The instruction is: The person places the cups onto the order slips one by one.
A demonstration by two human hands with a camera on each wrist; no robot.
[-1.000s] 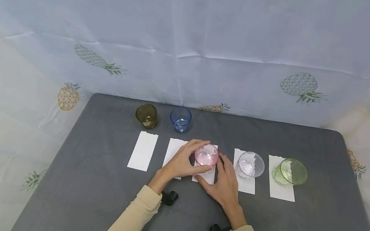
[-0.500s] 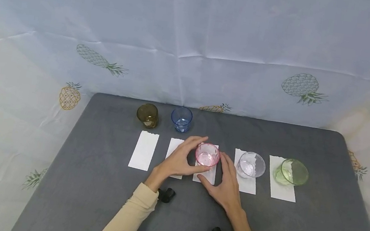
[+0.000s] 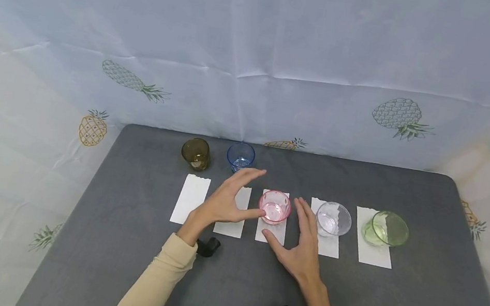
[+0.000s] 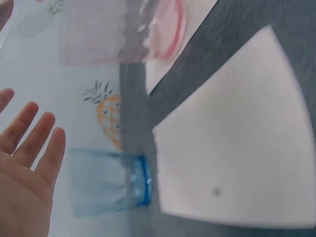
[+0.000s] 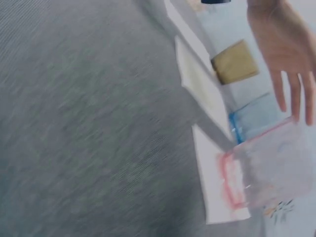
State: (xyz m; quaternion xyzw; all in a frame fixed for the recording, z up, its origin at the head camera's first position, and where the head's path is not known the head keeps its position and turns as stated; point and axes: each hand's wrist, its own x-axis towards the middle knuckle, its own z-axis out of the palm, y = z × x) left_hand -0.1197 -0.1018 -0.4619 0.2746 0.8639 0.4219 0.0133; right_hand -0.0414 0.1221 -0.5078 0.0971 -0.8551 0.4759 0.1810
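Observation:
A pink glass (image 3: 274, 207) stands upright on a white paper piece (image 3: 270, 234) in the middle of the row. My left hand (image 3: 223, 202) is to its left with fingers straight and spread, the thumb tip overlapping the glass rim in the head view. In the left wrist view the left palm (image 4: 24, 182) shows, holding nothing, near the blue glass (image 4: 111, 183). On the pink glass's right side my right hand (image 3: 302, 247) is held with fingers extended and thumb apart, fingertips close to the glass. In the right wrist view the pink glass (image 5: 269, 168) stands on its paper.
Clear (image 3: 333, 219) and green (image 3: 387, 228) glasses stand on white papers to the right. Behind are a brown glass (image 3: 195, 154) and a blue glass (image 3: 241, 155). Two more papers, left (image 3: 190, 200) and left-centre (image 3: 228, 228), lie on the grey table (image 3: 421, 303).
My left hand has let go of the pink glass and moved left, its fingers spreading. The right hand's fingers have drawn slightly away from the glass, which stays in place.

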